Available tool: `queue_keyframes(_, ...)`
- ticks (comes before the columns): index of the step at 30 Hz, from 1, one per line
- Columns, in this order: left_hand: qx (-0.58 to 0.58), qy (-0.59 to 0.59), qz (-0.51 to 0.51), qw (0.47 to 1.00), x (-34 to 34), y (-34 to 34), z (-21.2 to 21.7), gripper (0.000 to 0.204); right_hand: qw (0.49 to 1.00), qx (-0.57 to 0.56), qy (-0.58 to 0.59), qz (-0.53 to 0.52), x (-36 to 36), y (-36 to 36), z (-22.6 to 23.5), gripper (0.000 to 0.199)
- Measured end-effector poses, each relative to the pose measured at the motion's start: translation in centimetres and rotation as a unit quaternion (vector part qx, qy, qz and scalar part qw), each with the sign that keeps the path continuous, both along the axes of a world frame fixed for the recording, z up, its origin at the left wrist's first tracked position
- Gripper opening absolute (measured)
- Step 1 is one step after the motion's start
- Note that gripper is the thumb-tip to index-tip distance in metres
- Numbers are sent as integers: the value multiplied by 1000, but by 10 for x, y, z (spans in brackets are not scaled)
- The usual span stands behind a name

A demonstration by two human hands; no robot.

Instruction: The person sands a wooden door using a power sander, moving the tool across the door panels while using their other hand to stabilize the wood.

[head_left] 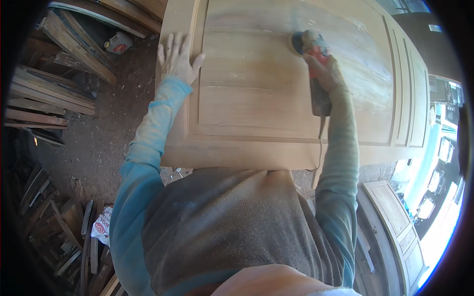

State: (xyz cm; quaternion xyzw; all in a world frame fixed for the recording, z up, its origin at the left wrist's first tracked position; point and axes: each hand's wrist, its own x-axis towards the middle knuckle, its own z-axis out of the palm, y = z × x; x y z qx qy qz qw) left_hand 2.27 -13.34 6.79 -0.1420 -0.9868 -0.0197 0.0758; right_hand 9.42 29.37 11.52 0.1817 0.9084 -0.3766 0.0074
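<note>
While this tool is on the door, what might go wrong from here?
The cord runs close beside the right sleeve and over the near edge of the wooden door, so it might snag.
Only the right hand grips the power tool; the left hand lies on the door frame, so a kick could be hard to control.
A tilted disc might gouge the wood.

Paneled wooden door [256, 103] lies flat beneath red grinder [316, 50].
</note>
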Motion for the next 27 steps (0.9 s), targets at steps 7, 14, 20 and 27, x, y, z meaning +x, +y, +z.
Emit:
queue_keyframes(7,303,-64,70,948,-31,-88,-46,94,992,10,-119,46,-51,-180,5,62)
queue_keyframes(14,494,-198,149,833,-36,-84,-68,72,996,-20,-90,2,-34,-120,21,53)
queue_keyframes(20,547,-192,133,804,-44,-95,-76,65,987,30,-125,95,-30,-222,14,90)
queue_keyframes(27,546,-180,122,809,-38,-91,-70,64,996,13,-91,-5,23,-171,22,73)
